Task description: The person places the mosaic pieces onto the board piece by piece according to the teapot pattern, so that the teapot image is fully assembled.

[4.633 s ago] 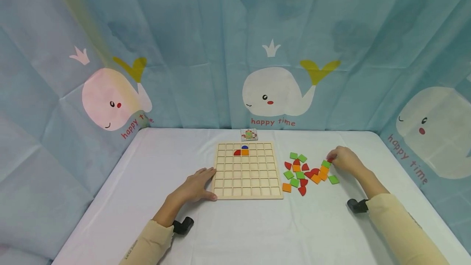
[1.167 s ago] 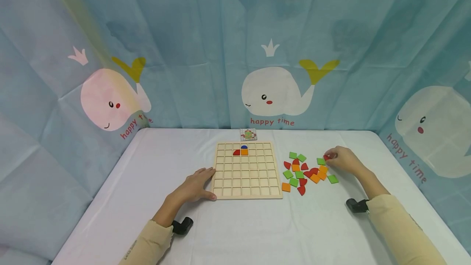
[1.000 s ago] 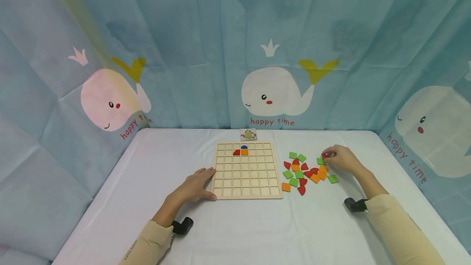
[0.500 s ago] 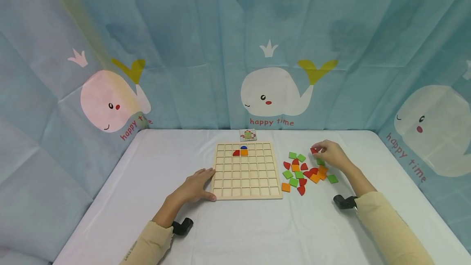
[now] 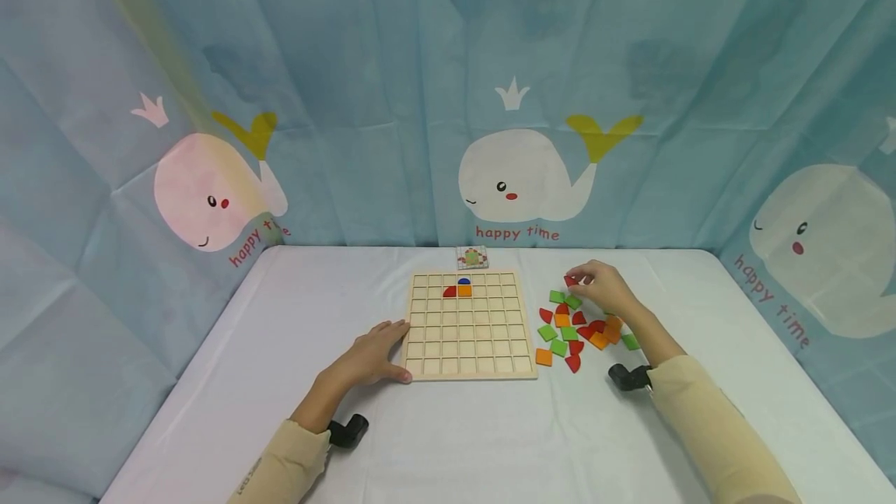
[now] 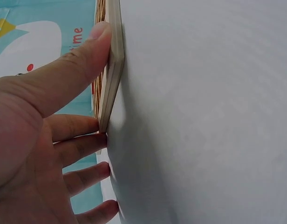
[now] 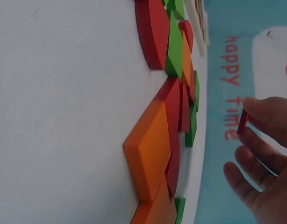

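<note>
My right hand (image 5: 603, 286) pinches a red quarter-circle tile (image 5: 570, 281) between thumb and fingertips, raised above the far side of the loose tiles. Edge-on, that red tile (image 7: 243, 122) shows in the right wrist view, with the other fingers spread. My left hand (image 5: 374, 352) rests against the left side of the wooden grid board (image 5: 469, 347), fingers loosely extended. In the left wrist view the thumb (image 6: 83, 60) touches the board's edge near a corner. Towards the board's far side sit a red quarter-circle (image 5: 449, 292), an orange square (image 5: 465, 291) and a blue half-circle (image 5: 464, 281).
Loose green squares (image 5: 547, 332), orange squares (image 5: 544, 357) and red quarter-circles (image 5: 573, 364) lie scattered right of the board, several overlapping. A small pattern card (image 5: 472, 257) lies behind the board. A whale-print curtain (image 5: 392, 162) hangs behind the white-covered table (image 5: 448, 442).
My right hand has picked up the red tile from the right of the pile and carried it left, above the far green squares. The left hand and the board keep their places.
</note>
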`<action>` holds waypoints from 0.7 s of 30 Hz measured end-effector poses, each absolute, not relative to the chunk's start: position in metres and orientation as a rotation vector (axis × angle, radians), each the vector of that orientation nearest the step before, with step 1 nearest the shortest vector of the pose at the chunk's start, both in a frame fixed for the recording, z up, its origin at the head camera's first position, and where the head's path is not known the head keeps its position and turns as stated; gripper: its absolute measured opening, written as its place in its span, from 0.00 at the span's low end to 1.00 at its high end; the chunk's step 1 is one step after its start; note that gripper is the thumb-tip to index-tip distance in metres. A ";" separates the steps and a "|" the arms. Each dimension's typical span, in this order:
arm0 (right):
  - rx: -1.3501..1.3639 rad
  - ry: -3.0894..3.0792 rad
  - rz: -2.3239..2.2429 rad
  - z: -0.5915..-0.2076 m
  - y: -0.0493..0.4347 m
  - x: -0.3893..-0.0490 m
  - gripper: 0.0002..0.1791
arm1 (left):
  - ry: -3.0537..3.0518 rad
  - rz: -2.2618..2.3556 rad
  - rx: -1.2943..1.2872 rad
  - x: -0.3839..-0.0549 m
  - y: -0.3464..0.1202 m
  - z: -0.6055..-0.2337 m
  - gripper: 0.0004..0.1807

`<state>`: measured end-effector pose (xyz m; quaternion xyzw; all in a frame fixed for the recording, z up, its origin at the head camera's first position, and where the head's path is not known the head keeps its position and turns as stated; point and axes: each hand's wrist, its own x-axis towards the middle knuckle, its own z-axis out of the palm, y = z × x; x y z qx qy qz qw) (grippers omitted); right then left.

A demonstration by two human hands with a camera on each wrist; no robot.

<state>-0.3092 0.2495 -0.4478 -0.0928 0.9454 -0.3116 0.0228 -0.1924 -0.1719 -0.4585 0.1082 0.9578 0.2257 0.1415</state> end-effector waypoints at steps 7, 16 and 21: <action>-0.346 2.924 -0.952 -0.445 0.233 -0.314 0.15 | 2.765 0.652 0.287 -0.192 -0.171 -0.458 0.52; -0.435 2.896 -0.916 -0.444 0.205 -0.319 0.16 | 2.773 0.653 0.284 -0.193 -0.171 -0.460 0.52; -0.515 2.905 -0.860 -0.442 0.186 -0.321 0.16 | 2.773 0.651 0.284 -0.192 -0.171 -0.461 0.52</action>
